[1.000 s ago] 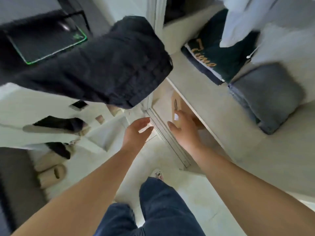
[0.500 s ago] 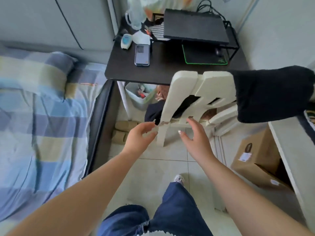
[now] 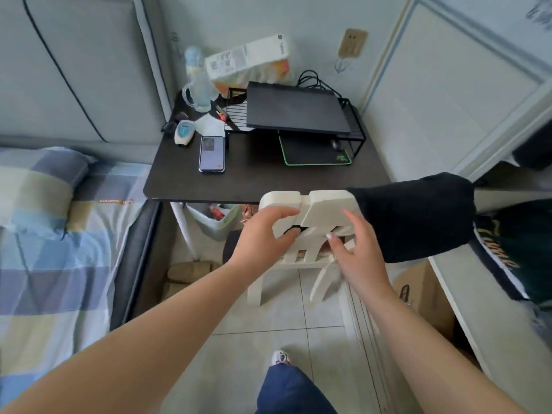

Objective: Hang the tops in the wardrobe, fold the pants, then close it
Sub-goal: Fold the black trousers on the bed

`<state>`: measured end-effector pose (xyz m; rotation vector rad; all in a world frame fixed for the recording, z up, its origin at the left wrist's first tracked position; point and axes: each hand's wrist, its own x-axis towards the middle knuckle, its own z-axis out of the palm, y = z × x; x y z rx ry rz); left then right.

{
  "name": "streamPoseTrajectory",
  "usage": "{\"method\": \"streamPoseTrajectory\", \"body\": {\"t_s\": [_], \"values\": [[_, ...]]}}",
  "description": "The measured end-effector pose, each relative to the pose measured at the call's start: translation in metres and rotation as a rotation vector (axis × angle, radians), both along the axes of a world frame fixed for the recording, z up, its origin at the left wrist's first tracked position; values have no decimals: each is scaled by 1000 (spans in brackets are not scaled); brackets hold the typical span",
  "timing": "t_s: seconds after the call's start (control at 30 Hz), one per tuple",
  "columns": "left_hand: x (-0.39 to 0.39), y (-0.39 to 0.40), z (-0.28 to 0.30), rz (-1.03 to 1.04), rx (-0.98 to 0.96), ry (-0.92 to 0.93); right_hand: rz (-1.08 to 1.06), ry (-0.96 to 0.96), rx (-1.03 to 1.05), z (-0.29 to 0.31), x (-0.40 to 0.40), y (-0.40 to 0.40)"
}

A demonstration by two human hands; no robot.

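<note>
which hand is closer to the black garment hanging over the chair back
Right. The right hand is just beside the black garment, at its left edge; the left hand is farther left, across the chair back.

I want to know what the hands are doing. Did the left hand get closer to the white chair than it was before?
Yes. The left hand has moved up to the white chair; its fingers now lie against the chair's backrest.

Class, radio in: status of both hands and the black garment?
Left hand open, right hand open, both at white chair back. Black garment draped over chair, ungripped. Nothing blocking.
</note>
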<state>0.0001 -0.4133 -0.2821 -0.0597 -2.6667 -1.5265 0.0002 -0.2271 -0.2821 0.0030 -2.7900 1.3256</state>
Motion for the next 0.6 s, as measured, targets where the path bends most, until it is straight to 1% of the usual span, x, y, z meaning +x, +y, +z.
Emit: {"method": "streamPoseTrajectory", "body": {"t_s": [0.1, 0.17, 0.27, 0.33, 0.4, 0.43, 0.5, 0.6], "values": [[-40, 42, 11, -117, -209, 281, -201, -12, -76, 1, -17, 51], [-63, 66, 10, -175, -407, 448, -339, -42, -119, -5, -23, 80], [-93, 101, 9, -381, -692, 556, -572, -109, -262, -20, -30, 124], [-110, 119, 7, -508, -851, 609, -682, -220, -369, -31, -39, 149], [-123, 129, 4, -613, -994, 655, -706, -364, -444, -42, -49, 166], [-128, 133, 3, -662, -1032, 676, -688, -412, -480, -46, -53, 170], [-139, 141, 3, -738, -1061, 673, -634, -431, -557, -49, -62, 179], [-146, 146, 7, -785, -1020, 600, -587, -438, -596, -53, -72, 186]]}}
